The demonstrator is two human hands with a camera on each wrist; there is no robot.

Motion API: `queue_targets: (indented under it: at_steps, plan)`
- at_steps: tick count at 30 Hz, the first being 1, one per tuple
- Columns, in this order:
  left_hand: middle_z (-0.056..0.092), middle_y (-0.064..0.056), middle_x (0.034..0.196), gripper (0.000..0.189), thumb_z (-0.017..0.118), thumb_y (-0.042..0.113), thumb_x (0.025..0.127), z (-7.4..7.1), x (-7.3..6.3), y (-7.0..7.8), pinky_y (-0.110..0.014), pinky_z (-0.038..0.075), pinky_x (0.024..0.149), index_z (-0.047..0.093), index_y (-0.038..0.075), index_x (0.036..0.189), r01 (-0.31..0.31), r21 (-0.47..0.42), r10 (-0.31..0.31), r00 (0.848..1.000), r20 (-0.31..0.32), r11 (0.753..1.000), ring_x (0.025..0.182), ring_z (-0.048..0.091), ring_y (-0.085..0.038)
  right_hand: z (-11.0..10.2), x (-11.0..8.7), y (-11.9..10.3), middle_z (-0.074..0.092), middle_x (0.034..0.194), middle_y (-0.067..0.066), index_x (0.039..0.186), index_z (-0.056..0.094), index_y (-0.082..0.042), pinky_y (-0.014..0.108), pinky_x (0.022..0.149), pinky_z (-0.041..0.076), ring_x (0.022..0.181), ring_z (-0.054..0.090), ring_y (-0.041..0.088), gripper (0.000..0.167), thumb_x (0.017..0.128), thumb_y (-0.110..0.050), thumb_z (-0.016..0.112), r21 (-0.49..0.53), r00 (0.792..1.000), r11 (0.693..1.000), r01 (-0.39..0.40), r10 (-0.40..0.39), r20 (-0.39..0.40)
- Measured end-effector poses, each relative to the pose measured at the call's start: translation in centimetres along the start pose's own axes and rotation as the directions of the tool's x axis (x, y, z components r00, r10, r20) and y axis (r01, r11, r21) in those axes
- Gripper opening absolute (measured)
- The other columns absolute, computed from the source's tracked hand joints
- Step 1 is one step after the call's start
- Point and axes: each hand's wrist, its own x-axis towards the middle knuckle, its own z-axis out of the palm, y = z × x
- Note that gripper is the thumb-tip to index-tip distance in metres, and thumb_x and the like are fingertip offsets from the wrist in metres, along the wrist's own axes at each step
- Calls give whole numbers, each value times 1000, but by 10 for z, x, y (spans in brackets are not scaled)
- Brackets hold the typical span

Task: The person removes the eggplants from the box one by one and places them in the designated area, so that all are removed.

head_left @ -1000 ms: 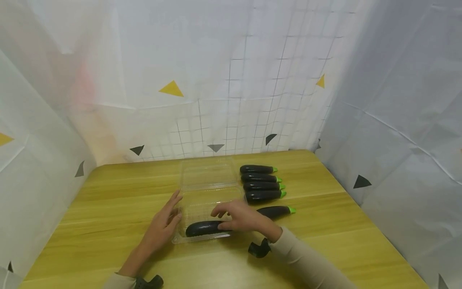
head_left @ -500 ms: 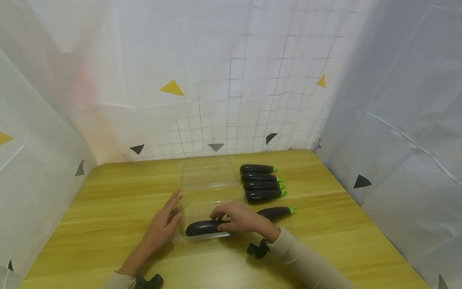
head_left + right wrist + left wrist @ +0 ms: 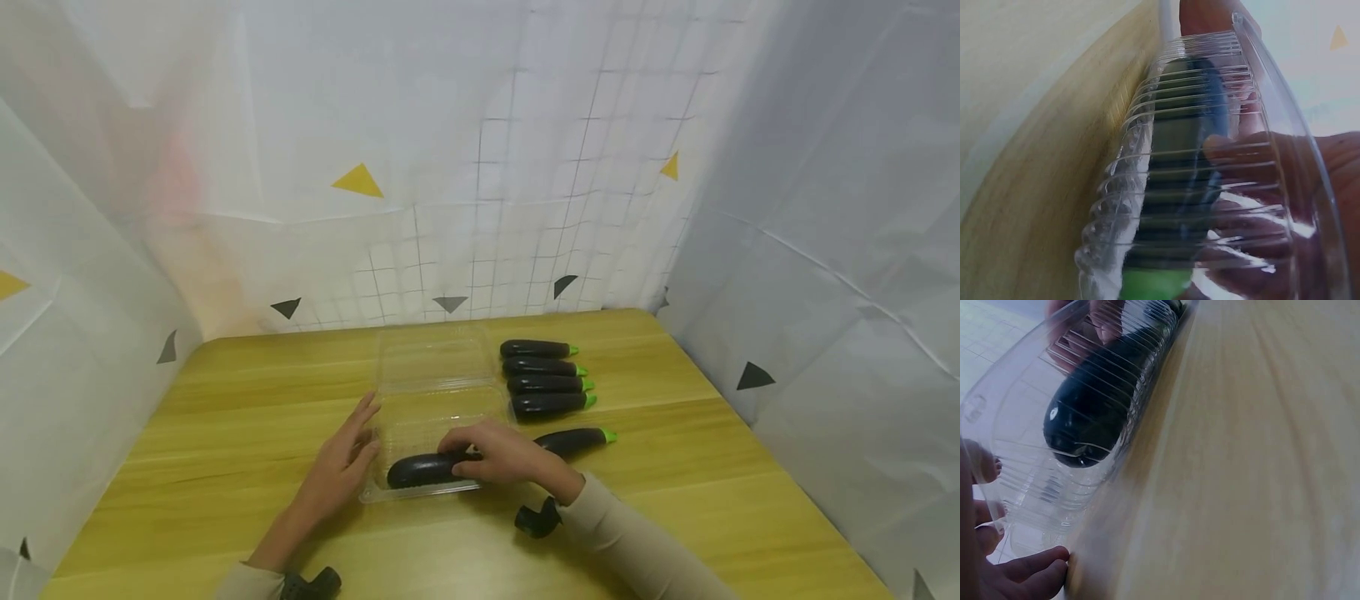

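A dark eggplant (image 3: 422, 471) lies along the near side inside a clear plastic clamshell box (image 3: 420, 495). My right hand (image 3: 501, 454) reaches into the box and grips the eggplant, thumb on its near side and fingers bent over it. Through the ribbed wall in the right wrist view, the eggplant's green stem end (image 3: 1155, 284) shows. My left hand (image 3: 337, 462) is at the box's left edge with fingers extended, its fingertips touching the rim. In the left wrist view, the eggplant's rounded end (image 3: 1085, 434) sits behind the clear wall.
Several eggplants (image 3: 542, 384) lie in a row right of the box. One more eggplant (image 3: 576, 441) lies nearer, partly hidden behind my right wrist. The box's lid (image 3: 435, 358) is folded back on the wooden table (image 3: 247, 400). White sheeting (image 3: 420, 108) stands around the table.
Almost nothing differs. The right hand keeps its hold on the eggplant in the box, and the left hand stays at the rim. The whole head view shifts very slightly.
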Motion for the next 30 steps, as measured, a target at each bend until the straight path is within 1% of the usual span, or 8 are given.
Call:
queue_targets:
  at_steps: [4, 8, 11, 15, 23, 26, 30]
  plan:
    - [24, -8, 170, 58, 57, -2, 105, -1, 0, 1, -56, 48, 102, 39, 4, 159, -1, -13, 1, 1000, -2, 1000, 127, 57, -47, -1, 0, 0, 72, 120, 0, 127, 71, -11, 26, 92, 53, 108, 66, 10, 28, 100, -14, 73, 11, 1000, 1000, 5, -5, -22]
    - [23, -5, 170, 59, 57, -1, 105, 0, -1, 0, -55, 49, 102, 38, 9, 160, -1, -19, 1, 1000, -3, 1000, 126, 57, -48, -1, 0, -1, 72, 121, 0, 127, 71, -11, 27, 91, 53, 108, 66, 10, 28, 99, -14, 73, 21, 1000, 1000, 0, 1, -29]
    - [23, -4, 170, 60, 57, -1, 105, 0, -1, 0, -54, 49, 102, 38, 10, 160, -4, -16, 4, 1000, -6, 1000, 126, 58, -48, -2, -1, -2, 72, 121, 1, 127, 71, -10, 28, 92, 54, 109, 66, 12, 29, 99, -13, 74, 36, 999, 999, -8, 9, -34]
    - [24, -5, 169, 60, 57, -2, 104, 0, -1, 0, -54, 49, 102, 39, 9, 160, -7, -16, 7, 1000, -8, 1000, 126, 58, -48, -3, -1, -3, 72, 121, 2, 127, 71, -10, 29, 92, 54, 109, 66, 12, 29, 98, -12, 74, 45, 999, 999, -6, 8, -46]
    - [23, -5, 170, 59, 57, -2, 104, 0, 0, 3, -55, 48, 102, 38, 7, 160, 3, -23, -3, 1000, -7, 1000, 127, 57, -47, -5, -2, -5, 73, 117, 2, 126, 71, -8, 32, 88, 55, 105, 66, 13, 29, 98, -10, 73, 59, 997, 998, 14, -9, -81]
    - [24, -7, 170, 58, 57, -2, 105, 0, 0, 2, -55, 48, 102, 39, 3, 159, 5, -19, -5, 1000, -9, 1000, 127, 58, -47, -8, -2, -7, 73, 115, 1, 126, 70, -9, 32, 87, 56, 104, 67, 11, 29, 98, -10, 73, 88, 996, 996, 5, 3, -94]
    - [25, -14, 169, 57, 57, -1, 105, 1, -1, 1, -55, 50, 100, 39, 1, 159, 7, -3, -7, 1000, -11, 1000, 126, 59, -46, -11, -3, -9, 74, 115, 2, 126, 70, -9, 35, 88, 57, 105, 67, 10, 28, 98, -9, 73, 120, 993, 993, 22, -8, -122]
